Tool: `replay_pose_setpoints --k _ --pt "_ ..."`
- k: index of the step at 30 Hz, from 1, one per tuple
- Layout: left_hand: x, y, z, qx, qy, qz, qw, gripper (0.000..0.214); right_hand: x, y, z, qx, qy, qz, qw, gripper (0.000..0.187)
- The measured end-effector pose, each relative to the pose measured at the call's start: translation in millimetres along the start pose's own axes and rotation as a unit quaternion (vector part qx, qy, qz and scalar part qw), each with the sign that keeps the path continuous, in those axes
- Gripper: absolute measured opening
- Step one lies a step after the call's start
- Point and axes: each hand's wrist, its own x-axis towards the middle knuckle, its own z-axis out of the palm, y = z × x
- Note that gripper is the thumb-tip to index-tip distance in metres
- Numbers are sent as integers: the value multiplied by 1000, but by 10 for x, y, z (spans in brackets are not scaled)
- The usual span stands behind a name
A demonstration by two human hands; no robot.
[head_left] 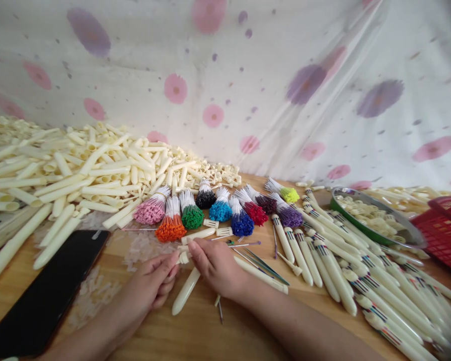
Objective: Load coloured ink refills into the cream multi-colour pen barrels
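Note:
My left hand point(155, 284) and my right hand point(215, 265) meet over the wooden table point(195, 336), both pinched on a small cream plastic pen part point(183, 257) held between the fingertips. A cream pen barrel point(185, 292) lies just below the hands. Thin coloured refills point(258, 262) lie loose to the right of my right hand. Behind the hands stand several bundles of refills with coloured tips: pink point(150, 210), orange point(170, 225), green point(191, 214), black point(205, 196), blue point(241, 220), red point(254, 210), purple point(288, 214).
A big heap of cream pen barrels point(78, 165) fills the left back. Assembled multicolour pens point(346, 271) lie in rows at right. A green-rimmed metal bowl point(409, 234) of small parts and a red basket point(447, 230) stand far right. A black phone point(45, 296) lies at left. Flowered cloth hangs behind.

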Motion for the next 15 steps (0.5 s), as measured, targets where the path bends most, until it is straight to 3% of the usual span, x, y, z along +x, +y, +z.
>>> replay_pose_setpoints --k 5,11,15 --pt "-6 15 14 -16 -2 3 1000 53 16 21 -26 -84 11 -109 990 23" --pt "43 -58 26 39 33 18 999 52 12 6 67 -96 13 -24 995 27" --pt "39 -99 -15 140 93 129 977 41 -19 -25 116 -38 19 3 999 28"
